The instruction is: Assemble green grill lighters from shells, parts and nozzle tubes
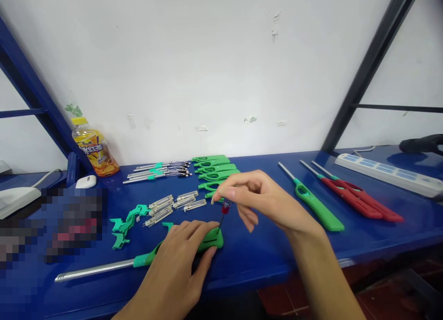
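Note:
A green gas lighter (212, 237) with a long metal tube lies along the table's front, its tube pointing left. My left hand (182, 250) is closed around its body and presses it down. In my right hand (254, 197) a small screwdriver (225, 208) with a red and dark handle is pinched between thumb and fingers. The screwdriver's tip meets the lighter's right end, near a dark slot. Whether a screw sits under the tip is too small to tell. Beyond my hands lie several green handle shells (216, 167), partly hidden by my right hand.
Clear fuel tanks (161, 209), teal plastic pieces (129, 220) and metal tubes with wires (155, 170) lie left of centre. A green lighter (316, 204) and two red lighters (353, 195) are at right, near a power strip (387, 172). A drink bottle (95, 149) stands back left.

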